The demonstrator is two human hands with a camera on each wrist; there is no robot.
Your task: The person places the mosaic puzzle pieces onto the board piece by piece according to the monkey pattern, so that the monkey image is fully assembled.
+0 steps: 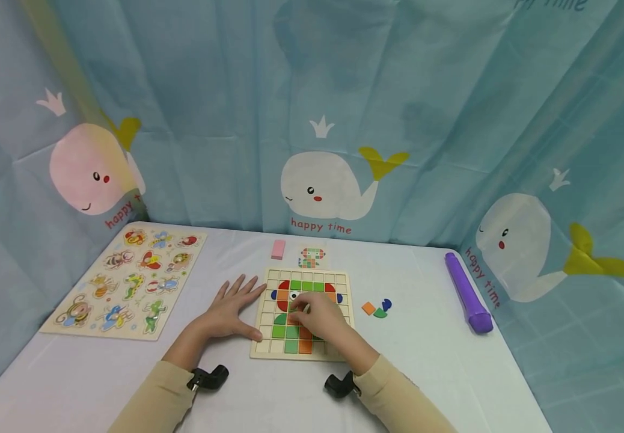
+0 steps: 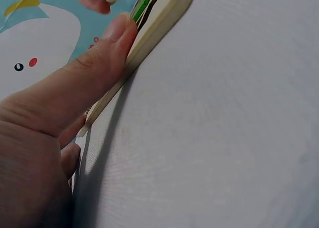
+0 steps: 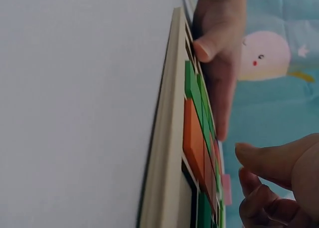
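Note:
A square wooden grid board [image 1: 260,353] lies on the table, bearing red, green, orange and blue tiles that form a figure. My left hand [image 1: 231,313] rests at the board's left side with fingers spread. Its thumb [image 2: 94,71] touches the board's edge. Above the middle of the board is my right hand [image 1: 320,316], thumb and forefinger brought close together beside a round eye tile [image 1: 294,295]. In the right wrist view its fingers [image 3: 259,200] are curled, and no piece shows between them. Whether a small tile is pinched there, I cannot tell.
Loose orange [image 1: 368,308], green [image 1: 380,313] and blue pieces [image 1: 387,304] lie right of the board. Behind it are a pattern card [image 1: 312,258] and a pink block [image 1: 278,249]. An insect puzzle board [image 1: 122,282] lies left; a purple cylindrical object [image 1: 468,294] lies far right.

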